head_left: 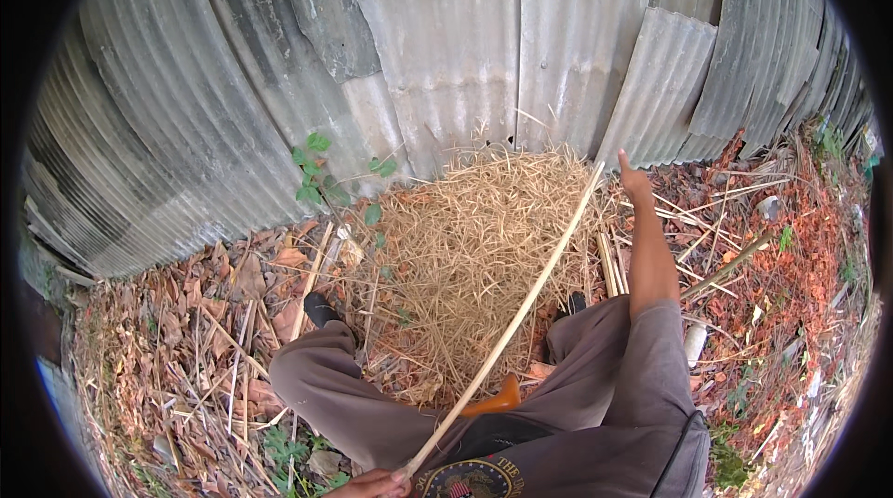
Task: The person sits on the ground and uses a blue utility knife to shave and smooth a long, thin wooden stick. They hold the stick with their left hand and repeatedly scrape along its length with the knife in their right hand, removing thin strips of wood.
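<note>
A long pale bamboo strip [521,312] runs slantwise from the lower edge up to the far side of a heap of straw-coloured shavings [465,247]. Its near end is gripped by my left hand [377,485], partly cut off by the lower edge of the view. My right arm reaches forward, and my right hand [636,182] is beside the strip's far tip with a finger stretched out toward the metal sheets. A small gap seems to separate that hand from the strip. Its other fingers are hard to make out.
Corrugated metal sheets [446,61] wall off the far side. My bent legs flank the shavings; an orange object [498,398] shows between them. Dry leaves [177,340] cover the left, reddish litter [772,265] the right. More strips [609,264] and a stick [730,265] lie right; a leafy plant [316,177] stands far left.
</note>
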Tool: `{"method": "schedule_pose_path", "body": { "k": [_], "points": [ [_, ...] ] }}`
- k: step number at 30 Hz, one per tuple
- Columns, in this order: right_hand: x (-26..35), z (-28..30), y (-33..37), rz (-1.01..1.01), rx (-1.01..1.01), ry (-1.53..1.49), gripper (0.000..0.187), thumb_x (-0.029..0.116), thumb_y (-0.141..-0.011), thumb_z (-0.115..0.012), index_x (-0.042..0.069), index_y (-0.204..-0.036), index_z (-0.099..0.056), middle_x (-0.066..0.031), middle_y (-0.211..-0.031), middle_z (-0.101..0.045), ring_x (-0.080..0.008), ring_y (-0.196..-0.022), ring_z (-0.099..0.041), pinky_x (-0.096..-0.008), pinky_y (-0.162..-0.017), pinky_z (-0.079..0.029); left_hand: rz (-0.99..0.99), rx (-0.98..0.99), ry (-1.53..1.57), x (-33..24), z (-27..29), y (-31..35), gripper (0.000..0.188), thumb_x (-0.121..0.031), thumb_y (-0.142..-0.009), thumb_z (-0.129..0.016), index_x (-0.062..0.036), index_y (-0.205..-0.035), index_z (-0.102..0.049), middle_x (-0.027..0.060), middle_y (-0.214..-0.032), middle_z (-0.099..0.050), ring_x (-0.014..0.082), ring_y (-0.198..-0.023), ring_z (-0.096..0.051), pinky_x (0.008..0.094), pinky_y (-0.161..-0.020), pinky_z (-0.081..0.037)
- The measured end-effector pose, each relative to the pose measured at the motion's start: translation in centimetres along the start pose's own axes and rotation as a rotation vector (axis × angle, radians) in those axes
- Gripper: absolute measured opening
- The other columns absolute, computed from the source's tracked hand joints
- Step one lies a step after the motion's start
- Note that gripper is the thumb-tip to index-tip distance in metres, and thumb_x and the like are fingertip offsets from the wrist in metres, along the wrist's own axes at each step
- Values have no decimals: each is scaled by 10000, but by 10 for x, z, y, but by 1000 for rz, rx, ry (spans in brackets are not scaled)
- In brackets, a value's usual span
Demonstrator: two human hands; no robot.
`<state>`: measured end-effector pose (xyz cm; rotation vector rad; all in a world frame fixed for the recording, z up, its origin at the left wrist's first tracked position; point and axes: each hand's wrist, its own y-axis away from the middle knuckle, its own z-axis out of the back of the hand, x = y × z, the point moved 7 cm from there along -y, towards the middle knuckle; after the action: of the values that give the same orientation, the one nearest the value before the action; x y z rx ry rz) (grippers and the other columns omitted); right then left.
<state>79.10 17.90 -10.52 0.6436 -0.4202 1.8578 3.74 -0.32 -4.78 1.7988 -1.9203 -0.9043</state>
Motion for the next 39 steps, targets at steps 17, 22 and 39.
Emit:
{"method": "schedule_pose_path", "body": {
  "k": [17,22,39],
  "points": [
    [193,19,347,1276,378,14,712,766,-734,-533,74,-608,-646,-100,-463,-544,-287,-449,-588,-401,-457,-454,-658,-16,-289,-180,-116,-127,313,-353,-1019,-365,-90,-873,-453,-45,-479,-273,72,-318,-234,236,-365,-227],
    [195,15,365,1406,325,-41,689,760,-728,-544,91,-594,-640,-90,-454,-541,-275,-426,-577,-387,-446,-455,-692,-8,-342,-172,-129,-126,285,-346,-1022,-358,-98,-917,-449,-44,-484,-270,69,-324,-224,224,-362,-211],
    [211,-6,306,1098,243,19,772,797,-764,-444,76,-563,-630,-82,-427,-510,-274,-396,-546,-405,-415,-431,-427,260,-53,-133,-119,-106,345,-392,-1027,-303,-161,-792,-406,-74,-458,-257,53,-297,-210,235,-374,-199]
  ]
}}
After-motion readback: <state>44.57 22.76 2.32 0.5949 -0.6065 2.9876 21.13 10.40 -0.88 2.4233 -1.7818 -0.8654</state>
